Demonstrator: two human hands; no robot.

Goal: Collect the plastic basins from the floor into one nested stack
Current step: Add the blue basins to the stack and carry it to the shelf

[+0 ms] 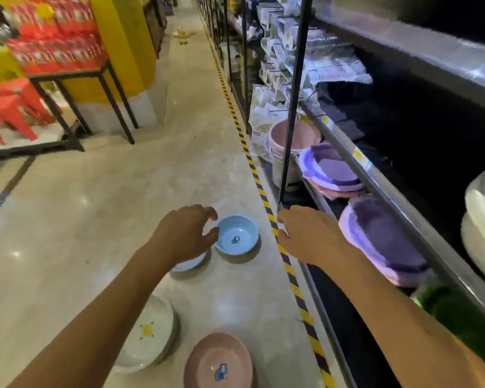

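Several plastic basins lie on the shop floor. A light blue basin (237,237) sits farthest from me, with a small label inside. Just left of it a pale basin (192,264) is mostly hidden under my left hand (186,236), which hovers above with fingers spread and loosely curved, holding nothing. A white basin (149,336) with a yellow mark lies near my left forearm. A pink basin (219,361) with a blue label sits at the bottom edge. My right hand (308,233) hangs over the striped tape by the shelf's base, fingers bent down, nothing in it.
Yellow-black tape (259,186) runs along the floor beside a metal shelf rack (291,107) on the right, which holds purple basins (387,242) and pink tubs (291,138). A black-framed table (90,77) with red boxes and red stools (9,107) stand at the far left.
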